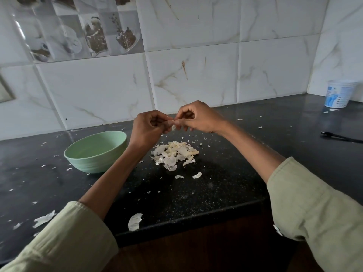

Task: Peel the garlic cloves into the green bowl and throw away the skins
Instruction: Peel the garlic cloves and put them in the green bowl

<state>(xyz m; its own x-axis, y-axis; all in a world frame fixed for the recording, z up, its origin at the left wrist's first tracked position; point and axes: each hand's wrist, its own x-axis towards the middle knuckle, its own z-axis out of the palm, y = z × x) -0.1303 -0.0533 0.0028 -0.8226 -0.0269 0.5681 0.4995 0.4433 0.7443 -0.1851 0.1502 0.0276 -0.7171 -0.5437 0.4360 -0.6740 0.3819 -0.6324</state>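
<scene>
My left hand [150,127] and my right hand [196,117] meet above the black counter, fingers curled, pinching a small garlic clove [173,127] between them; only a pale bit of it shows below the fingertips. Under the hands lies a pile of white garlic skins [174,154]. The green bowl [96,152] stands to the left of the pile, beside my left forearm; its inside is only partly visible.
Loose skin flakes lie scattered over the counter, with larger pieces near the front edge [135,221] and at the left [44,218]. A white tub [340,95] stands at the back right corner. A black pen [340,136] lies at the right. A tiled wall is behind.
</scene>
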